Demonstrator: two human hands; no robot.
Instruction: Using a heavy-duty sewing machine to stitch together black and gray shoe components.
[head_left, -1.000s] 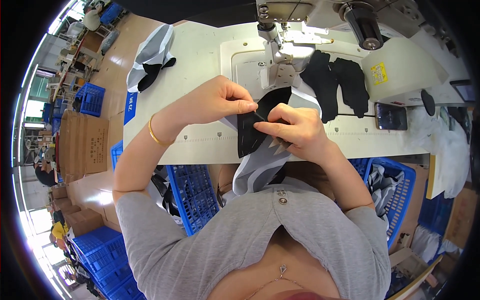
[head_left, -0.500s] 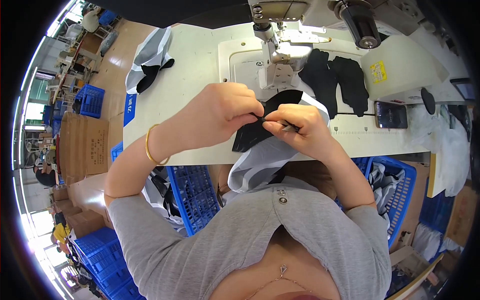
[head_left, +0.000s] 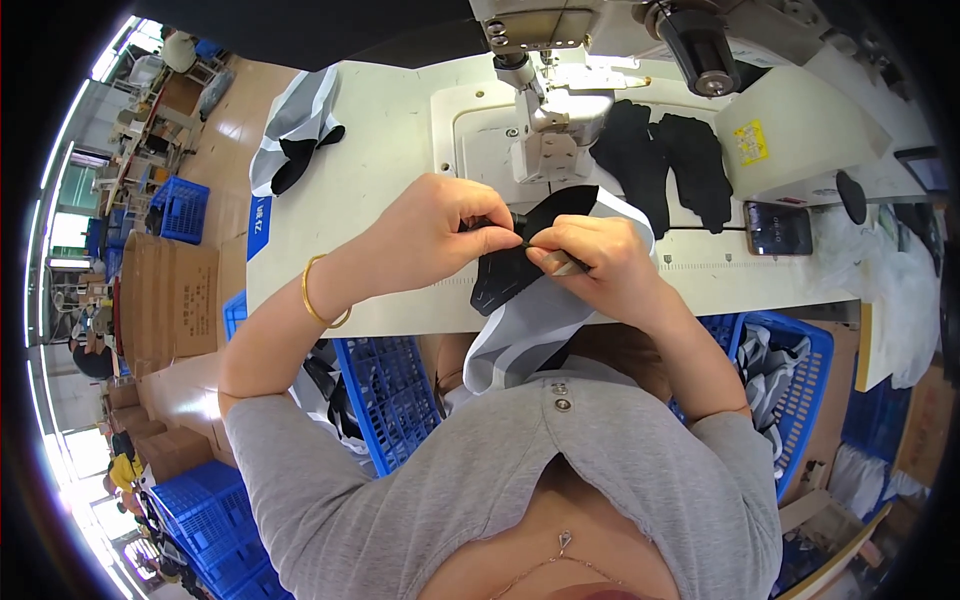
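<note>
A fabric piece with a black panel (head_left: 505, 278) and a grey and white part (head_left: 525, 335) hangs over the table's near edge, in front of the sewing machine (head_left: 553, 145). My left hand (head_left: 440, 232) is closed, thumb and fingertips pinching the black edge. Close against it, my right hand (head_left: 605, 262) pinches the same edge, the fingertips of both almost touching. A slim dark and greyish thing (head_left: 568, 266) lies under the right fingers; its kind is too small to make out. The pinched spot itself is mostly hidden by the fingers.
Black fabric pieces (head_left: 690, 165) lie right of the needle area, near a phone (head_left: 778, 230). Another grey and black piece (head_left: 300, 130) rests at the table's far left. Blue baskets (head_left: 390, 395) with fabric stand below the table edge on both sides. Clear plastic (head_left: 860, 270) bunches at right.
Both hands keep their pinch on the black edge, the left turned slightly and shifted a little. The fabric has moved slightly right and down in view. The whole view has shifted a little too.
</note>
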